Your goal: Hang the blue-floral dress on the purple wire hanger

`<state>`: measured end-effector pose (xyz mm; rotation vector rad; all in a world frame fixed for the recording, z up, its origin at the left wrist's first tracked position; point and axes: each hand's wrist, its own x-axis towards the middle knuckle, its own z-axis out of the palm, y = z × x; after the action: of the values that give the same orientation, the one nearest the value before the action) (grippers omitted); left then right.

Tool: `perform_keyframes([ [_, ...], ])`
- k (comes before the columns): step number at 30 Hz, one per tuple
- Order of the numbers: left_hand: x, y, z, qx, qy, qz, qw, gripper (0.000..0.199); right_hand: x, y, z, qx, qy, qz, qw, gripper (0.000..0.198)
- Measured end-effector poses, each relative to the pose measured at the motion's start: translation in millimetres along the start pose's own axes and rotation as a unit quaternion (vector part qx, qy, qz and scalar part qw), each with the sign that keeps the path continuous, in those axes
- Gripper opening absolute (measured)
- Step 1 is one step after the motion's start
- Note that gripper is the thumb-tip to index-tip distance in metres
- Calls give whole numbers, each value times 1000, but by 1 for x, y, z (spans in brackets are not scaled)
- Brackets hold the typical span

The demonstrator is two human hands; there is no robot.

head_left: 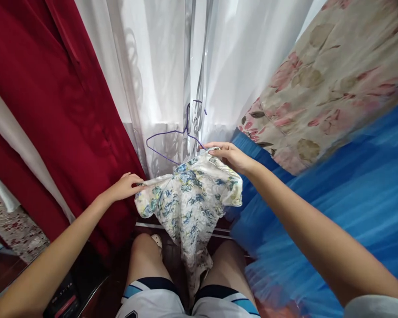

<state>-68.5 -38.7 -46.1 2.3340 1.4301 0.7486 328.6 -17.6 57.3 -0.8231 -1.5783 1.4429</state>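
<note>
A white short-sleeved garment (pixel 192 198) with a blue, green and yellow floral print hangs down in front of me, its lower end between my knees. My left hand (pixel 126 186) is closed on the shoulder edge of its left sleeve. Near the neckline on the other side, my right hand (pixel 230 154) pinches the fabric, close against the purple wire hanger (pixel 166 132). The right arm of the hanger runs behind my right fingers; whether they grip the wire too is hidden. The hanger's hook points up, and its left arm shows bare outside the garment.
White curtains (pixel 152 57) hang straight ahead. Red cloth (pixel 73 97) hangs at the left. At the right are floral beige fabric (pixel 334 88) and blue ruffled tulle (pixel 318 212). A phone-like dark device (pixel 64 296) with a lit screen lies at the lower left.
</note>
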Motion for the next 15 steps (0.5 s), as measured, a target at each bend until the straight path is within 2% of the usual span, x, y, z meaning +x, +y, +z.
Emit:
perform_keyframes([
  [4,39,-23,-35,60,-28,15,998,29,-2,-8,-6,5,22,6,1000,34],
  [7,69,-17,-66,61,-1,28,998,29,-3,-13,-11,-13,22,17,1000,33],
  [9,84,-4,-80,58,41,41,997,31,-4,-16,-13,-24,13,35,999,32],
  [12,96,24,-81,2,115,53,992,35,-4,-18,-11,-15,7,68,998,29],
  [15,95,49,-66,-63,139,77,985,37,-9,-11,-8,26,6,81,996,36],
])
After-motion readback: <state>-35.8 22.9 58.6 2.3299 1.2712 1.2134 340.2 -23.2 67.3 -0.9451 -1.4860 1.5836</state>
